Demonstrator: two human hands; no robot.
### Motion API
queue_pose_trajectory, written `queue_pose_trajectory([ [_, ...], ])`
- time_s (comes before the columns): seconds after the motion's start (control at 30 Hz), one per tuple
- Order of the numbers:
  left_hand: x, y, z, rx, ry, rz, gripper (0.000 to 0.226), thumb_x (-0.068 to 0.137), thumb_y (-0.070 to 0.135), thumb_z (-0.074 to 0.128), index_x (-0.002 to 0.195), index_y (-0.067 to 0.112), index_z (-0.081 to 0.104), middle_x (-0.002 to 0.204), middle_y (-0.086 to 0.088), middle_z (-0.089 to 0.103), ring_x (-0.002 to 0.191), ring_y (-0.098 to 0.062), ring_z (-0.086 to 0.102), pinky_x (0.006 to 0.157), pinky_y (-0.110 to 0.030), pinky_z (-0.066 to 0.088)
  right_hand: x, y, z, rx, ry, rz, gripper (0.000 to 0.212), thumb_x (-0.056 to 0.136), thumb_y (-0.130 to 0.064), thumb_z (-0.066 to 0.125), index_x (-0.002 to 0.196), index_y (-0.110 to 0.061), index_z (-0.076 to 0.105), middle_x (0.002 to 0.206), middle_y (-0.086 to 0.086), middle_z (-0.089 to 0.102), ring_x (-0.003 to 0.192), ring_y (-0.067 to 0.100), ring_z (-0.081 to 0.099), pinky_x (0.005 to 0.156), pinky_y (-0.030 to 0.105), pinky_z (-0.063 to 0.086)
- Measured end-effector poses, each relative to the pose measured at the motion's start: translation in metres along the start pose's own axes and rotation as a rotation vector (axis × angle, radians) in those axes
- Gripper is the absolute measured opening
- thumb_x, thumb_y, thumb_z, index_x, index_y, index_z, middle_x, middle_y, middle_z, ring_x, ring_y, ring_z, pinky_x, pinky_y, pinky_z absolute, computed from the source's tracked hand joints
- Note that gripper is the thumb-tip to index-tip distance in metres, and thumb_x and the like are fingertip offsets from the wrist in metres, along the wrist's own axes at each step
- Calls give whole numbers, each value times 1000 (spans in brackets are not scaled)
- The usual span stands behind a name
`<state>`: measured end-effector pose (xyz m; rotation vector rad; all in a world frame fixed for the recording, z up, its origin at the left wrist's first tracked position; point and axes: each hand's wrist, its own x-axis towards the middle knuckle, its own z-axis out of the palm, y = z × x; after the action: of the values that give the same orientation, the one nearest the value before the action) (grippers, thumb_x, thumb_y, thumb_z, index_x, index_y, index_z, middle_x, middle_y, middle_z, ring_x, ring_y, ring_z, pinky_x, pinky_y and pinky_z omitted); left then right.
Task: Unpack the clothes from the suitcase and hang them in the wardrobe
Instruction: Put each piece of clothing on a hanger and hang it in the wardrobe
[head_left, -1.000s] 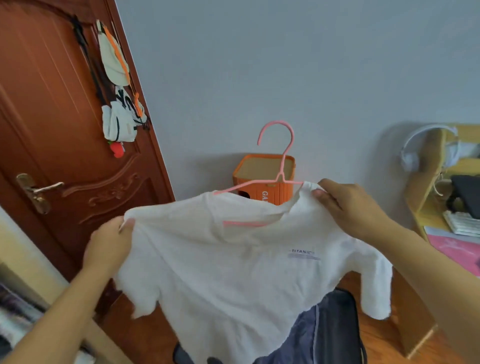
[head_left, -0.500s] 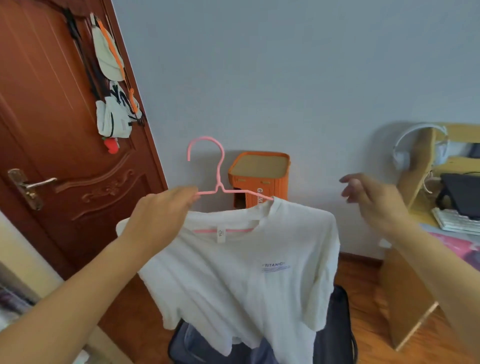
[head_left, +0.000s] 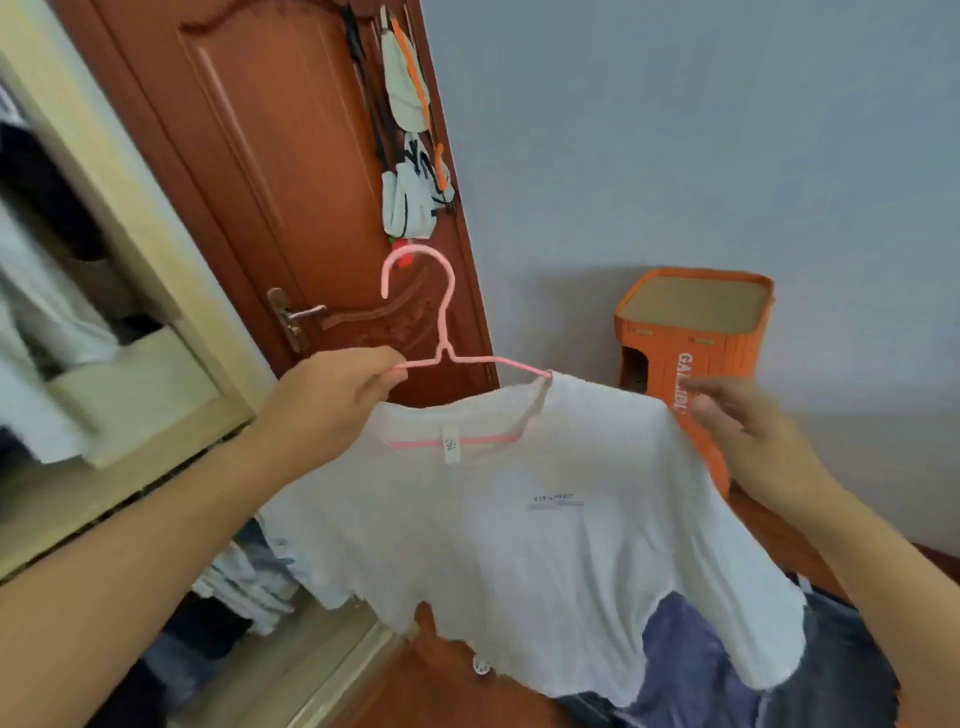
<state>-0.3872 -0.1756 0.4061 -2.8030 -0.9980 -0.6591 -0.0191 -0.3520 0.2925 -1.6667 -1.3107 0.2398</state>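
White T-shirt (head_left: 524, 530) on pink hanger (head_left: 441, 358), held up mid-air in front of brown door (head_left: 291, 156) — small printed text on chest, neck label showing. Left hand (head_left: 332, 400) grips hanger's left arm, fingers curled round wire, hook pointing up. Right hand (head_left: 748, 441) at shirt's right shoulder, fingers blurred — cannot tell if pinching fabric or only touching. Open wardrobe (head_left: 104, 332) to left, clothes inside. Orange box (head_left: 696, 332) against grey wall behind. Dark suitcase (head_left: 831, 670) below shirt hem, blue garment in it.
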Motion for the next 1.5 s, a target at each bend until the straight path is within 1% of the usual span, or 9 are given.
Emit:
queue_pose_trajectory([
  [0.1, -26, -24, -21, -81, -32, -140, 23, 105, 35, 49, 86, 27, 61, 77, 10, 63, 76, -6, 61, 72, -39, 52, 20, -71, 41, -13, -295, -168, 15, 92, -61, 50, 100, -56, 61, 97, -33, 64, 96, -12, 59, 84, 11, 43],
  [0.17, -43, -47, -40, -118, -4, -246, 23, 105, 31, 51, 85, 28, 63, 76, 11, 64, 76, -5, 60, 73, -31, 50, 27, -115, 66, -110, -466, -277, 26, 91, -66, 41, 89, -51, 62, 81, -23, 66, 78, -1, 62, 69, 20, 45],
  [0.3, -70, -101, -91, -162, 115, -451, 32, 106, 23, 50, 77, 29, 62, 75, 8, 63, 74, 0, 56, 64, -14, 39, 37, -198, 108, 80, -668, -411, 47, 99, -31, 56, 138, -53, 44, 124, -44, 54, 111, -17, 55, 90, 5, 42],
  [0.43, -73, -154, -166, -194, 220, -487, 33, 106, 23, 48, 77, 21, 63, 78, 1, 66, 70, 0, 54, 63, -12, 38, 57, -302, 132, 206, -754, -489, 39, 87, -41, 60, 121, -61, 60, 128, -38, 57, 121, -15, 51, 105, 19, 40],
  [0.57, -57, -219, -273, -83, 411, -474, 24, 106, 25, 51, 87, 21, 65, 83, 5, 64, 71, 2, 55, 66, -18, 38, 88, -420, 166, 296, -512, -566, 40, 99, -27, 53, 106, -65, 65, 114, -32, 68, 111, -7, 62, 101, 20, 47],
  [0.7, -86, -294, -367, 235, 425, -541, 41, 103, 30, 52, 143, 24, 51, 140, -9, 47, 127, -26, 47, 99, -32, 40, 108, -529, 219, 174, -148, -628, 53, 104, -16, 48, 104, -66, 64, 114, -16, 70, 101, 8, 65, 95, 31, 52],
  [0.83, -181, -374, -425, 470, 379, -588, 39, 101, 24, 50, 139, 23, 53, 137, -5, 44, 127, -30, 43, 103, -40, 42, 119, -614, 266, 42, 5, -654, 44, 104, -12, 43, 127, -44, 63, 129, 6, 65, 91, 17, 60, 70, 25, 42],
  [1.13, -319, -488, -507, 991, 598, -648, 41, 87, 18, 66, 127, 11, 66, 134, -20, 53, 124, -40, 48, 98, -53, 49, 186, -804, 396, -295, 46, -768, 57, 95, -3, 42, 142, -34, 53, 142, 12, 55, 125, 36, 53, 97, 37, 46],
  [1.5, -329, -562, -555, 1227, 791, -803, 62, 86, 32, 55, 147, 21, 52, 157, -24, 25, 144, -53, 18, 109, -73, 22, 296, -938, 518, -311, 98, -798, 43, 96, -6, 43, 134, -15, 61, 137, 15, 58, 126, 35, 55, 102, 39, 46],
])
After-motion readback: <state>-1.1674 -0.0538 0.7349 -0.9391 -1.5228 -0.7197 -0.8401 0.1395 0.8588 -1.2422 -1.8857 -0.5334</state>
